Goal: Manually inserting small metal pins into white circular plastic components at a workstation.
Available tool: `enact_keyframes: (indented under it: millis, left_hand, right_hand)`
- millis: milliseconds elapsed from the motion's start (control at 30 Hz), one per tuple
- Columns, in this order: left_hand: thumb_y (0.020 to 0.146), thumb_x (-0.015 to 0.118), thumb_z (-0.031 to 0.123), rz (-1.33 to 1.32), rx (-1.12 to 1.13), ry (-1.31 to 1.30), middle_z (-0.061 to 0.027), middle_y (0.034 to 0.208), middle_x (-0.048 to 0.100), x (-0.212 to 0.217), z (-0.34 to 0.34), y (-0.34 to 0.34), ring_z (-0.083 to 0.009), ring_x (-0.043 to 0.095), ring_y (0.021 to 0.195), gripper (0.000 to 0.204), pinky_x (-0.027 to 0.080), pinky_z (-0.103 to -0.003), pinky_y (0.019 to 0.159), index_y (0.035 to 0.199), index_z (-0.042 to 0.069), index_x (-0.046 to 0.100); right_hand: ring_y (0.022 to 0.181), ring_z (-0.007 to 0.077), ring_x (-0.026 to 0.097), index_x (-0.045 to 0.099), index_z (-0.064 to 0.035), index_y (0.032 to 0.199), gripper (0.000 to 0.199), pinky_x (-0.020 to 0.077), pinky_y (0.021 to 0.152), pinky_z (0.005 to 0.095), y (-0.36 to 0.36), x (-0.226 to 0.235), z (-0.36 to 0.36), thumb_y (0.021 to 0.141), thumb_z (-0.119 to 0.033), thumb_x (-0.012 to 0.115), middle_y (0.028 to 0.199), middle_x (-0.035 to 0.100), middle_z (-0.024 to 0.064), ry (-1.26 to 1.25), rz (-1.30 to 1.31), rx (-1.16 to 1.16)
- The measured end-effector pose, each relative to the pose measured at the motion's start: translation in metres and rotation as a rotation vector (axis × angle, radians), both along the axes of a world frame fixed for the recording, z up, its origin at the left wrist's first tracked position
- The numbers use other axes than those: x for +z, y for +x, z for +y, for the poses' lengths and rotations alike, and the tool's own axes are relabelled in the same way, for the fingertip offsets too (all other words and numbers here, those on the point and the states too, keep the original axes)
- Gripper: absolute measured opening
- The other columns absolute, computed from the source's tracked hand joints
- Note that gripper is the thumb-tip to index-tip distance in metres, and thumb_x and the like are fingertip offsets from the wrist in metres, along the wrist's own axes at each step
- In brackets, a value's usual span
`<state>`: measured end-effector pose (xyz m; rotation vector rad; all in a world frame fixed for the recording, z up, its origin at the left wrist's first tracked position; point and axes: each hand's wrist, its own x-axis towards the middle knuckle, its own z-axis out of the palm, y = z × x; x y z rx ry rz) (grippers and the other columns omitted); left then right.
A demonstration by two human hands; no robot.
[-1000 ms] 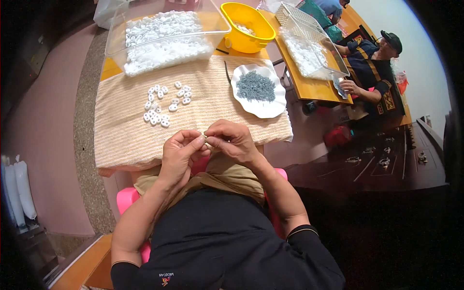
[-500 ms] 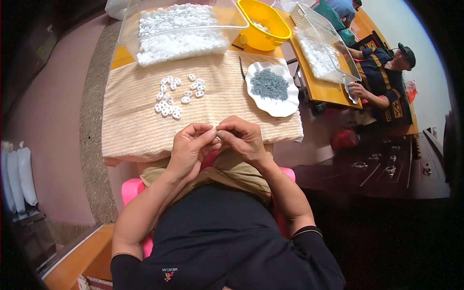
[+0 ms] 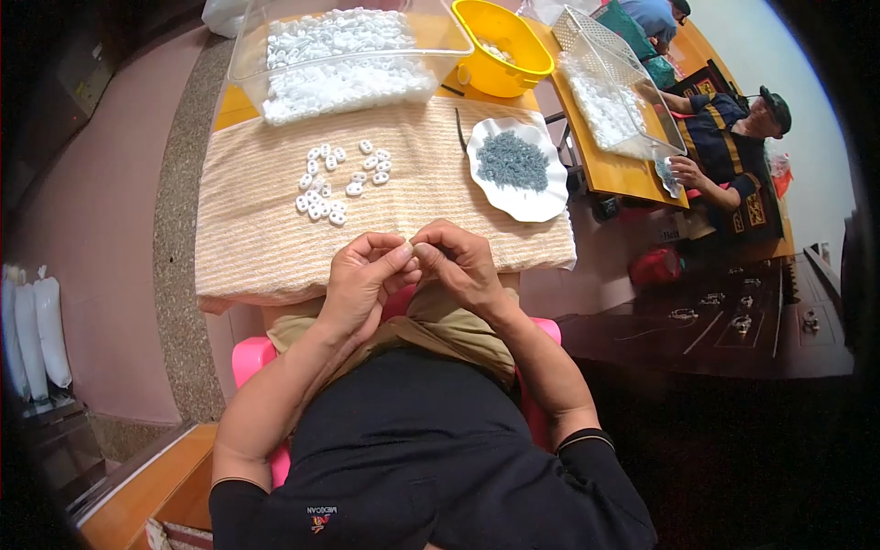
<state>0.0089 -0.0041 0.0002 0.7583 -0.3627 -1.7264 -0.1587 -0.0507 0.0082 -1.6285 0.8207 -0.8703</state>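
My left hand (image 3: pixel 365 275) and my right hand (image 3: pixel 456 264) meet fingertip to fingertip just over the near edge of the cloth-covered table (image 3: pixel 266 238). They pinch a small white piece (image 3: pixel 410 248) between them; most of it is hidden by the fingers. A cluster of several small white ring-shaped parts (image 3: pixel 337 181) lies on the cloth beyond my left hand. A white scalloped plate (image 3: pixel 539 203) heaped with small grey parts (image 3: pixel 511 159) sits beyond my right hand.
A clear plastic tub (image 3: pixel 266 46) of white parts stands at the table's far side, with a yellow bowl (image 3: pixel 502 46) to its right. A second clear bin (image 3: pixel 612 87) sits on the neighbouring table, where another person (image 3: pixel 733 147) works. I sit on a pink stool (image 3: pixel 247 353).
Both hands stay together at the table's near edge, with the fingers shifting slightly on the small piece. The view has tilted a little, so the table appears lower and closer.
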Motion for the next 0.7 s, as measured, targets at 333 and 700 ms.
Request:
enact_keyframes:
  millis: [333, 700]
  left_hand:
    - [0.087, 0.064, 0.002, 0.009, 0.012, -0.016, -0.0095, 0.085, 0.065, -0.003, 0.001, -0.001, -0.0155, 0.066, 0.072, 0.01, 0.058, -0.025, 0.067, 0.096, 0.0, 0.06]
    - [0.086, 0.065, 0.003, -0.123, -0.022, -0.019, -0.0092, 0.085, 0.066, 0.002, 0.002, -0.004, -0.0136, 0.066, 0.071, 0.012, 0.057, -0.023, 0.067, 0.097, -0.002, 0.062]
  right_hand:
    - [0.078, 0.0092, 0.059, 0.064, 0.0061, 0.098, 0.012, 0.0485, 0.067, 0.021, -0.007, -0.001, -0.004, 0.089, -0.002, 0.062, 0.092, 0.061, 0.0065, 0.062, -0.072, 0.075]
    - [0.083, 0.0103, 0.062, 0.064, 0.0065, 0.097, 0.011, 0.0513, 0.072, 0.0221, -0.017, 0.004, -0.009, 0.086, 0.003, 0.063, 0.092, 0.063, 0.0077, 0.161, -0.115, 0.133]
